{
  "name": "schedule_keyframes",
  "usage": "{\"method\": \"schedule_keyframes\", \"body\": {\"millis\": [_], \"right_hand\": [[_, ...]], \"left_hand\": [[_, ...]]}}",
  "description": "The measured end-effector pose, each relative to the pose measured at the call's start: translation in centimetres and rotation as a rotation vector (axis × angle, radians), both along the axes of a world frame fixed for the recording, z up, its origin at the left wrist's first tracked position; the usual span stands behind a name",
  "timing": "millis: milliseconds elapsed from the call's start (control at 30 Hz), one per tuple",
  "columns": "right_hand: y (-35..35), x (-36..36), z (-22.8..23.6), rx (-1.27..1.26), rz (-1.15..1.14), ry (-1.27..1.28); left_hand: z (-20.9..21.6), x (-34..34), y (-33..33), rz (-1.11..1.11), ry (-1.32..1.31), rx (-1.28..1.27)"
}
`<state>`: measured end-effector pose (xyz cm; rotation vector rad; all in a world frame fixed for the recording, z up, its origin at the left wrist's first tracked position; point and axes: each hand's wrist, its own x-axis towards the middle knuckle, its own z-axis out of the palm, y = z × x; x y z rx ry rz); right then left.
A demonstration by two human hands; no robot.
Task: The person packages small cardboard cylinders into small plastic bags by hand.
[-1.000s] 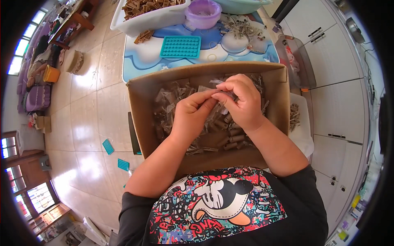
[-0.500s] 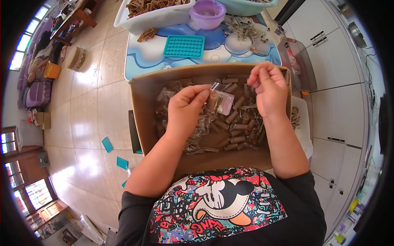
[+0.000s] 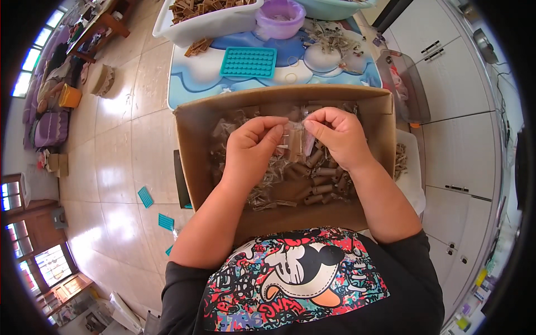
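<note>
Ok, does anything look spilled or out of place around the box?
Teal trays lie on the floor left of the box, odd since a similar tray sits on the table. Brown pieces lie loose beside the white bin, perhaps spilled.

Clear plastic bag [image 3: 294, 142] | small, brown pieces inside, pinkish strip at right | hangs from my left grip [image 3: 251, 146] and right grip [image 3: 340, 138], above cardboard box [image 3: 195, 148]
</note>
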<state>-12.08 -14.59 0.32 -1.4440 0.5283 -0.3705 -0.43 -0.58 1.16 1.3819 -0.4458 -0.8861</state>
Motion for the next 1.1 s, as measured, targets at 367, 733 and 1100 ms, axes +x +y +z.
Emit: {"method": "schedule_keyframes", "body": {"millis": [367,733,1100], "right_hand": [[-0.2,-0.1,-0.1,0.417,-0.017,0.009],[0.5,0.2,-0.6,0.116,0.044,0.052],[-2.2,-0.5,1.5,0.079,-0.164,-0.229]], "left_hand": [[-0.2,0.2,0.1,0.022,0.052,0.018],[-0.4,0.4,0.1,-0.067,-0.177,0.079],[-3.0,-0.9,-1.2,-0.219,-1.317,0.153]]}}
